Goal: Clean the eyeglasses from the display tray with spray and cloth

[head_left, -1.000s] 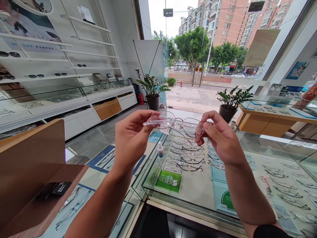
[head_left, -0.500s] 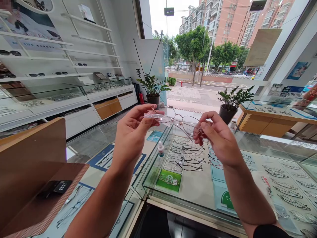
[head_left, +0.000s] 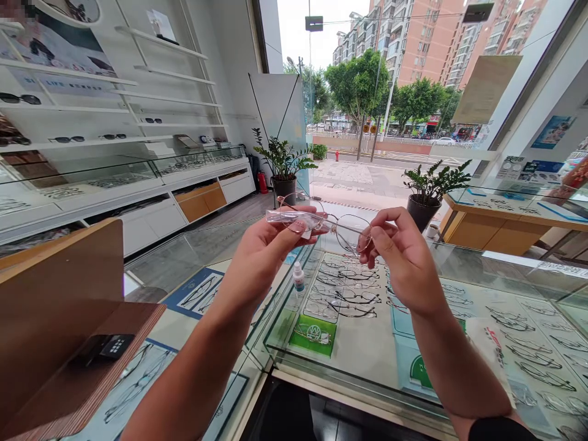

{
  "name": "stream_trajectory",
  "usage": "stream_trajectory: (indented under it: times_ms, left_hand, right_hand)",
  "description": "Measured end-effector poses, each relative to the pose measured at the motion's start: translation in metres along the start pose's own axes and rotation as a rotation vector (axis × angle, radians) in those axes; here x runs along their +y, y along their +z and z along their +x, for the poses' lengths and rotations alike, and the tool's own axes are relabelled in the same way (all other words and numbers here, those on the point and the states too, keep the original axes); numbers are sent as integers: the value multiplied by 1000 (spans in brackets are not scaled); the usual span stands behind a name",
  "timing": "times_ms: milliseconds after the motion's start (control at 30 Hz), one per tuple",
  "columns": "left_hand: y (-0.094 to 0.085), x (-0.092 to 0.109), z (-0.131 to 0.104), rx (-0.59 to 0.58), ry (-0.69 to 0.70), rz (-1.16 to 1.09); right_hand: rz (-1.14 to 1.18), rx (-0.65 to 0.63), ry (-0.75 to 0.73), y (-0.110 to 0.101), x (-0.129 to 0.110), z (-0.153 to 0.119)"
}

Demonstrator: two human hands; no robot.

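Thin metal-rimmed eyeglasses with clear rounded lenses [head_left: 334,222] are up in front of you, spanned between your two hands above the counter. Your left hand [head_left: 264,251] has its thumb pressed down against the fingers, gripping the end where a clear plastic sleeve [head_left: 287,217] covers a side arm. Your right hand [head_left: 407,254] pinches the opposite end of the frame between thumb and bent fingers, leaving no gap there.

As far as shows, the pair is already clear of the counter and under control at both ends. What appears left undone is the release: neither end has been let go, and the sleeve is on. Whether both side arms are fully folded, you cannot tell, since your fingers cover the hinges.

Just below stands a small white spray bottle with a teal label [head_left: 298,278]. Farther out, rows of dark and metal spectacle frames [head_left: 356,297] lie in the glass-walled display counter [head_left: 362,361], with a bright green rectangular display card [head_left: 313,334] at their near end.
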State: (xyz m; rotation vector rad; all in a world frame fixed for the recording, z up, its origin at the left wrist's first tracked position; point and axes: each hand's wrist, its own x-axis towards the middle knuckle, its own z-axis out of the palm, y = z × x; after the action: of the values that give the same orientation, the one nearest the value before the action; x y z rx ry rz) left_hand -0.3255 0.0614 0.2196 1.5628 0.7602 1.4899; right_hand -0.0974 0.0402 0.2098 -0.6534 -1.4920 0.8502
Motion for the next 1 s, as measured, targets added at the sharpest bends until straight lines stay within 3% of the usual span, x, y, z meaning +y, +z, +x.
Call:
stream_trajectory:
  times_ms: [267,433,533,800,1000]
  left_hand:
    - [1,-16,8,34,-114,-72]
    - [3,-29,16,-141,-290,-189]
    - [4,-29,16,-204,-301,-215]
    - [5,-32,16,-175,-258,-195]
    - [8,-30,16,-72,-250,-203]
  right_hand:
    - [-20,52,116,0,9,6]
    - [-111,159,124,0,17,11]
    - [-148,158,98,1,18,12]
    - [-177,115,60,4,17,9]
    - [-202,77,67,4,15,7]
